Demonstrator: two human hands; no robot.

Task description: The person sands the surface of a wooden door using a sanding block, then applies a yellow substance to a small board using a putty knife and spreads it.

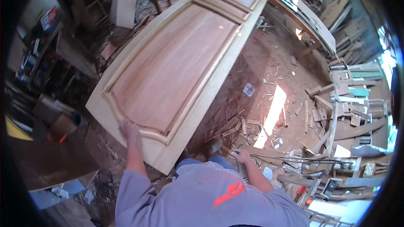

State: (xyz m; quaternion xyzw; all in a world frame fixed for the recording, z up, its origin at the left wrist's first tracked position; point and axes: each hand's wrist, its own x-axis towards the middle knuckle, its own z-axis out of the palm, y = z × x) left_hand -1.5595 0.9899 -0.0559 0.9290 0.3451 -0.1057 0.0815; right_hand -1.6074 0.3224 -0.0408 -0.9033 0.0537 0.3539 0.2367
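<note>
A wooden door (pixel 176 59) with raised mouldings and reddish-brown panels lies flat in front of me, stretching from near my body to the far top. My left hand (pixel 129 133) rests on the curved moulding at its near end, fingers laid out along the wood. To the right of the door, close to my body, my right hand (pixel 241 156) hangs low with its fingers curled together. Whatever those fingers hold, if anything, is too small to make out. What supports the door underneath is hidden.
Wood offcuts (pixel 231 128) and shavings litter the dirt floor right of the door. Timber pieces (pixel 349 101) are piled along the right side. A long workbench (pixel 303 19) stands far right. A brown board (pixel 54 159) lies at left, below cluttered shelves (pixel 33 59).
</note>
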